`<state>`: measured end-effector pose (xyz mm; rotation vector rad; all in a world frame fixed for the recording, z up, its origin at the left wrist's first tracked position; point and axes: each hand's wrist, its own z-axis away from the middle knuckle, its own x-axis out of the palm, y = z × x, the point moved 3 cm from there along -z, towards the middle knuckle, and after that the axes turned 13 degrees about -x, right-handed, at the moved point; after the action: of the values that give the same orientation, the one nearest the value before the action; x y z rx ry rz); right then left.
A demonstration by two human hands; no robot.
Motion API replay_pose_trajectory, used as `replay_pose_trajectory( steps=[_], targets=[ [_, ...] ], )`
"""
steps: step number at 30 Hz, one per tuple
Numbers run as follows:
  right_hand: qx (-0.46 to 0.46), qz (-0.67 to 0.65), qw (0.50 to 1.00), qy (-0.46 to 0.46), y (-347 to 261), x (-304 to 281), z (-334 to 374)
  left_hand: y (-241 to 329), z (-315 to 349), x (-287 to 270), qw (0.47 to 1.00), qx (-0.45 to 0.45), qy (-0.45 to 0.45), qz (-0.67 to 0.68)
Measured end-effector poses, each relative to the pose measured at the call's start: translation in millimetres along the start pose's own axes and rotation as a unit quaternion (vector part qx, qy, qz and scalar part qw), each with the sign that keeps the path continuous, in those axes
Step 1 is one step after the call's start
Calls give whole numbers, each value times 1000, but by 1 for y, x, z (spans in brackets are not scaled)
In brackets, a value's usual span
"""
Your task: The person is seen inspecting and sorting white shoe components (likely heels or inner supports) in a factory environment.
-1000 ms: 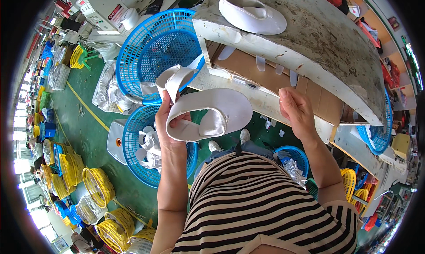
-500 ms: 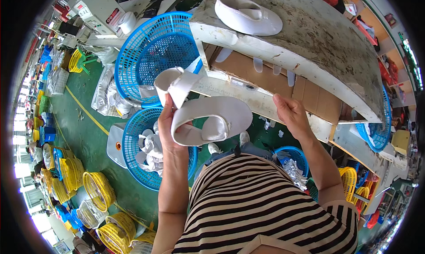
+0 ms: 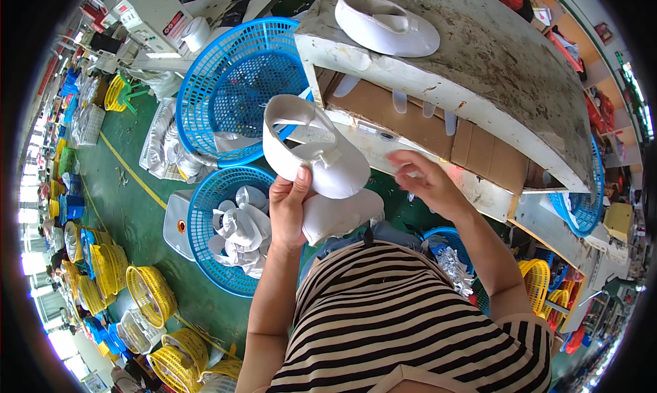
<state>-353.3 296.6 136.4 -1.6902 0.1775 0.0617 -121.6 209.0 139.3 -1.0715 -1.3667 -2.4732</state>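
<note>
My left hand (image 3: 290, 208) is closed on a pair of white strap shoes. Its thumb presses the side of the upper white shoe (image 3: 345, 163), whose opening and strap face up. Beneath that one, the lower white shoe (image 3: 339, 216) sits against my palm and fingers, sole or side outward; I cannot tell which. To the right, my right hand (image 3: 428, 184) hangs in the air with fingers apart and slightly blurred, holding nothing and not touching the shoes. Another white strap shoe (image 3: 389, 27) rests on the worn bench top ahead.
The stained bench (image 3: 493, 71) has a shelf below holding cardboard (image 3: 417, 122). Left of it stands a large blue basket (image 3: 195, 71); nearer is a blue basket (image 3: 198, 239) of white shoe pieces. A small blue bin (image 3: 472, 246) is by my right side. Yellow baskets (image 3: 150, 297) line the left floor.
The two shoes in my left hand have turned and come together, one now above the other with its opening up. My right hand has moved left toward them, its fingers spreading.
</note>
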Motion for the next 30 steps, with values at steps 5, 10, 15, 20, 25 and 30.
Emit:
replay_pose_trajectory(
  steps=[5, 10, 15, 20, 25, 30],
  targets=[
    [20, -248, 966, 66, -47, 31, -24, -18, 3, -4, 991, -4, -31, -128],
    [-217, -10, 971, 103, -139, -18, -32, 0, 15, 17, 967, 18, -136, -216],
    [-273, -37, 901, 335, -145, -151, -64, 4, 9, 1, 954, 33, -41, -294],
    [45, 461, 800, 382, -76, -260, -49, 5, 11, -3, 970, 3, 23, -241],
    [-99, 817, 475, 313, -92, -246, -28, 6, 3, -6, 971, 3, 73, -226],
    [-233, 554, 737, 309, -118, -113, -23, 4, -3, -2, 975, 23, 149, -164]
  ],
)
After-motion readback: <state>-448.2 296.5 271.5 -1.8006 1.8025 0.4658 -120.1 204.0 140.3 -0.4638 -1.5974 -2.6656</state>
